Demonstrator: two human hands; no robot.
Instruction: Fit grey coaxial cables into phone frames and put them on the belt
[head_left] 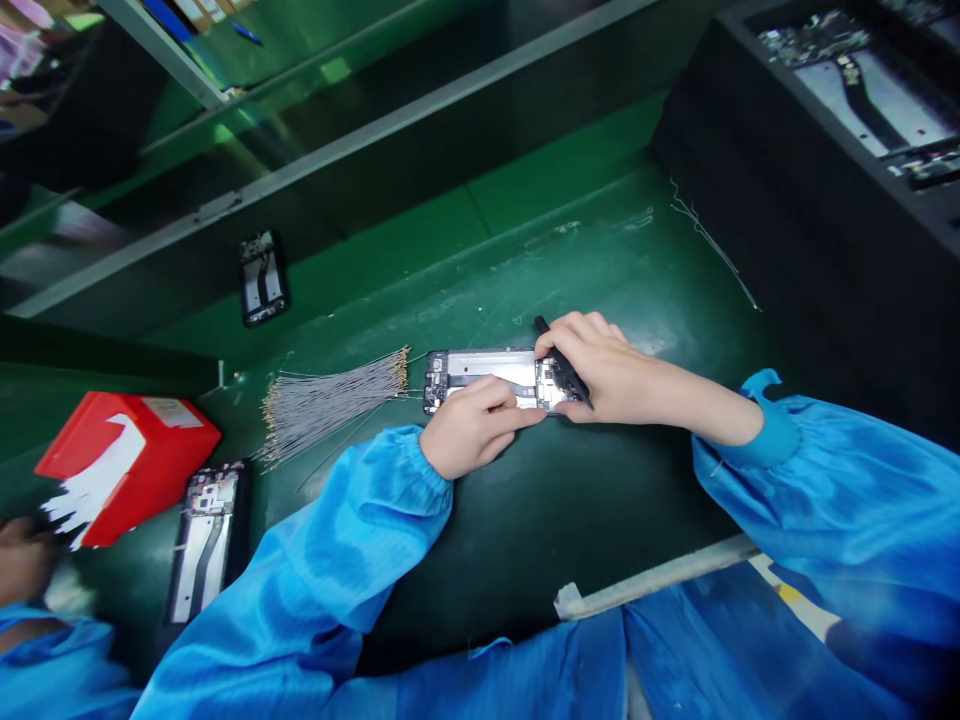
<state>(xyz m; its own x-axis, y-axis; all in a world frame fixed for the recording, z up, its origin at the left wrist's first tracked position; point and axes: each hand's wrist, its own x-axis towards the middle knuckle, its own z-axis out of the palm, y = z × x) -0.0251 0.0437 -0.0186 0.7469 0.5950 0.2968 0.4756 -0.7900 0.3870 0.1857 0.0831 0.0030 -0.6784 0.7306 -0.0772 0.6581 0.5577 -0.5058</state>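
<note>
- Center of the frame: a phone body [491,362], its metal interior and circuit boards exposed, lies lengthwise on a green counter [540,530].
- Right hand [592,365], just right of center: fingers and thumb bent around a slim black tool [562,362] that slants over the phone body's right end.
- Left hand [476,425], at center: fingers mostly curled, index finger stretched along the phone body's lower edge (whether it grips or merely rests there, one cannot tell).
- Left of center: a bundle of gray cables [337,405] with gold-colored ends, just beside the phone body.
- Lower left: a red box [176,450] holding white strips [109,475], near a second opened phone [206,545]; a co-worker's hand [22,562], blurred, at the frame's edge.
- Upper left: a third opened phone [264,280].
- Upper right: a black case [795,220] carrying opened phone parts [862,95].
</note>
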